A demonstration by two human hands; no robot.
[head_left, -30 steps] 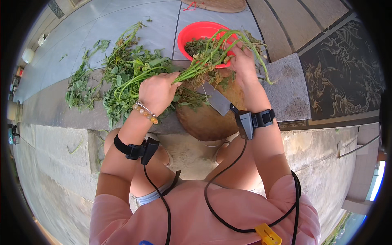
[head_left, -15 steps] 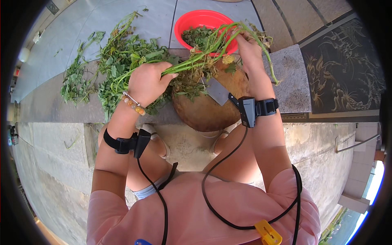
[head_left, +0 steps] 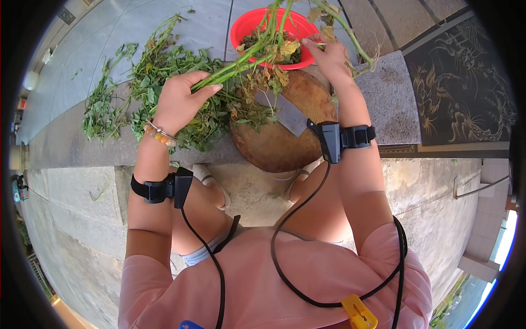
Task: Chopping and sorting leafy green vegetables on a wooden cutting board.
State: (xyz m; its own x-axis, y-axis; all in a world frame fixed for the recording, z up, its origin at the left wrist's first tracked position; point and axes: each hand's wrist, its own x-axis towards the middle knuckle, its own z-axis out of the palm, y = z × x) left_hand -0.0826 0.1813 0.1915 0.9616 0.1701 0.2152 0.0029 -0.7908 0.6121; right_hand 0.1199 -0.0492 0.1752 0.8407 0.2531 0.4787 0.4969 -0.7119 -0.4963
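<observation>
My left hand is closed around a bunch of long green leafy stems, which slant up over the red bowl. Withered yellow and brown leaves hang from them. My right hand pinches part of a leafy stem by the bowl's right rim, with dry leaves and a bent stem beside it; the exact spot between the fingertips is partly hidden. The red plastic bowl contains chopped greens. A cleaver lies on the round wooden chopping block, its handle partly behind my right wrist.
A heap of leafy greens lies to the left, with a smaller clump beyond it. A grey stone slab and a dark engraved panel are at the right. Black cables run from both forearm straps.
My left hand has shifted left and the stems have swung upward over the bowl. My right hand has moved slightly left, and the long bent stem now stands higher.
</observation>
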